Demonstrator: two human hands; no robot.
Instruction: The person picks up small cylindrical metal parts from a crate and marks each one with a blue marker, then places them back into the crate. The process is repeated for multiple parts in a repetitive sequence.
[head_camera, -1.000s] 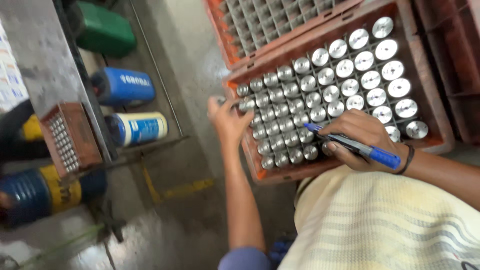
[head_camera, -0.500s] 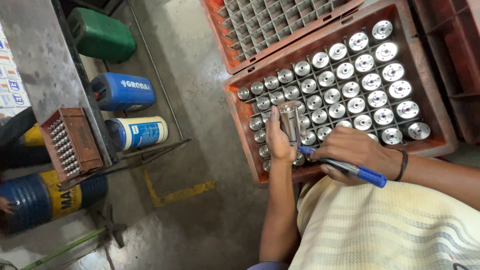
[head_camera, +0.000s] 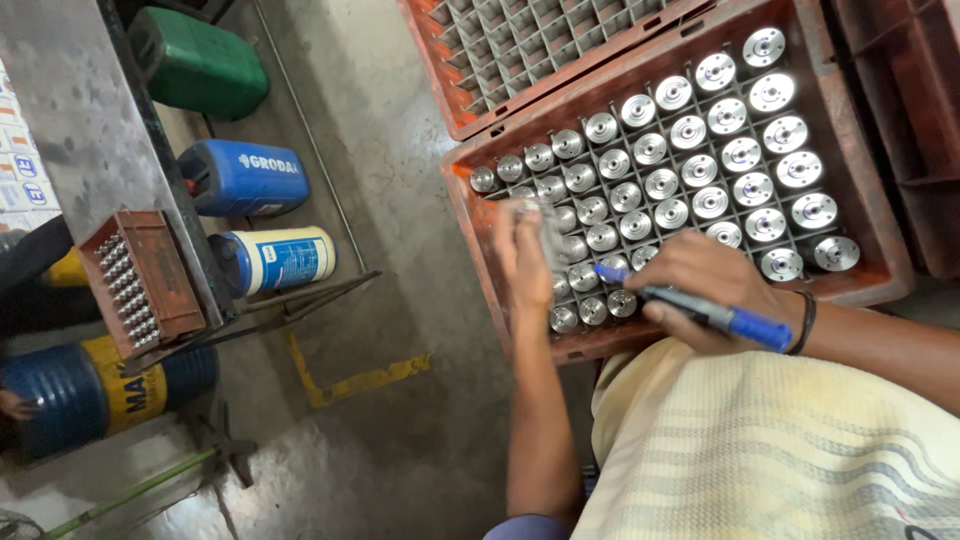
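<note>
Head view: a metal cylinder (head_camera: 548, 232), blurred, is gripped in the left hand (head_camera: 522, 255) just above the red crate (head_camera: 880, 272) of upright metal parts (head_camera: 712, 165), lifted clear of its cell. The right hand (head_camera: 712, 285) is closed on a blue marker (head_camera: 700, 310), tip toward it, as if for marking.

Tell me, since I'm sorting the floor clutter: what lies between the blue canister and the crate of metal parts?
Head view: bare grey concrete floor between blue canister and crate; only a thin rod crosses it.
</note>
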